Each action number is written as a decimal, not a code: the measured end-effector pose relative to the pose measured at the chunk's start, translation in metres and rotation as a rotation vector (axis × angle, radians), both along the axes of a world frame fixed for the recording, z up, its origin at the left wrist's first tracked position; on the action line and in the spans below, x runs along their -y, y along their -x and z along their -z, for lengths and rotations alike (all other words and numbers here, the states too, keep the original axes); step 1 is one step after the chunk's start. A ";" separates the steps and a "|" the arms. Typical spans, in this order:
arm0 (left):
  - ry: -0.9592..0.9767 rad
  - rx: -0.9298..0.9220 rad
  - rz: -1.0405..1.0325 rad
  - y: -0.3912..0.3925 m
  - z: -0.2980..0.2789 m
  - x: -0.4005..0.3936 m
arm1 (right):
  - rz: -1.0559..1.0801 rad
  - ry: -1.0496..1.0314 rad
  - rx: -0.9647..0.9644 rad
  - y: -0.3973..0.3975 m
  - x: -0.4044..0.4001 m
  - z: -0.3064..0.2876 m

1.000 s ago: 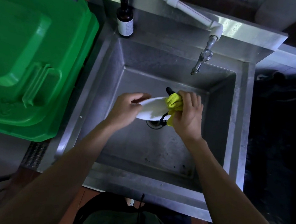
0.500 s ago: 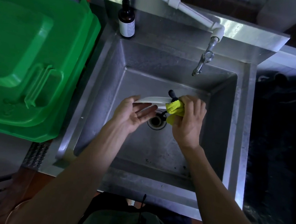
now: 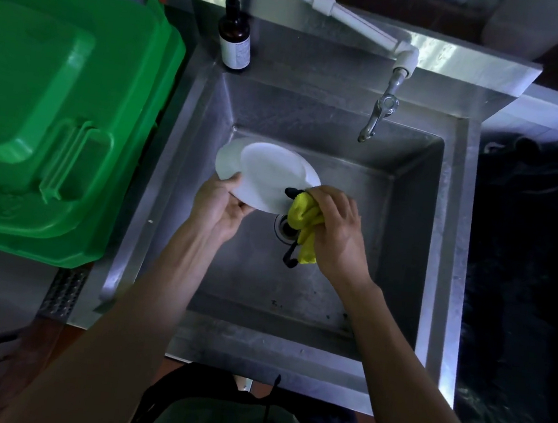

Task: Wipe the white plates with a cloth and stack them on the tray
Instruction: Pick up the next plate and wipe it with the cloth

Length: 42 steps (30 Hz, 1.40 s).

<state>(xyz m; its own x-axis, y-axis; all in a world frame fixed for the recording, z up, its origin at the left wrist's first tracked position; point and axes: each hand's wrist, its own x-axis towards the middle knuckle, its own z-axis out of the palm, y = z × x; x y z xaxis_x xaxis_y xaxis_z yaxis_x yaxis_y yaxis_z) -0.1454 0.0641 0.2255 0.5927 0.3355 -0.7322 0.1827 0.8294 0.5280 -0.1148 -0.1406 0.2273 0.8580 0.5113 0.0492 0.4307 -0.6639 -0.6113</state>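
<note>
We look straight down into a steel sink (image 3: 410, 197), both bare forearms reaching in from the near edge.

Left hand (image 3: 219, 205): grasping the white plate (image 3: 267, 175) at its near-left rim, thumb on the upper face, fingers curled under. The plate is held up over the left half of the basin, above the floor of the sink, tilted so that its upper face is turned toward us.

Right hand (image 3: 337, 231): clenched around a bunched yellow cloth (image 3: 304, 221), knuckles up. The cloth meets the plate at its near-right edge. A dark trim or cord on the cloth shows as a black tip (image 3: 291, 192) against the plate, and another black end hangs below the fist. The cloth partly covers the drain (image 3: 284, 229) underneath.

Surroundings: a metal tap (image 3: 378, 118) hangs over the far right of the basin, fed by a white pipe (image 3: 343, 14) running along the back splash. A brown pump bottle (image 3: 235, 31) with a white label stands on the far-left corner of the sink rim. A large green bin lid (image 3: 58, 102) lies just left of the sink. To the right of the sink all is dark; we cannot tell what lies there.
</note>
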 end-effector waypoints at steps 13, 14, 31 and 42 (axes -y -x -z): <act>-0.095 0.080 0.073 0.005 0.003 0.022 | -0.006 -0.089 -0.134 0.010 -0.045 0.007; -0.094 0.085 0.076 0.005 0.002 0.023 | 0.000 -0.066 -0.118 0.013 -0.045 0.008; -0.023 0.152 0.092 0.006 -0.009 0.040 | 0.143 -0.005 0.129 0.028 -0.037 0.029; -0.027 0.195 0.220 0.019 -0.003 0.022 | 0.386 -0.302 -0.257 0.004 -0.012 0.032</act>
<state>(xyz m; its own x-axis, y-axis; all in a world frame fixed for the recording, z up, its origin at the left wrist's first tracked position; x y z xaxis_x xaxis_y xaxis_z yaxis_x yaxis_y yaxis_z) -0.1649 0.0424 0.2282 0.7821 0.2013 -0.5897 0.2495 0.7660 0.5924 -0.1183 -0.1282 0.1957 0.9840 0.1532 -0.0910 0.0025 -0.5229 -0.8524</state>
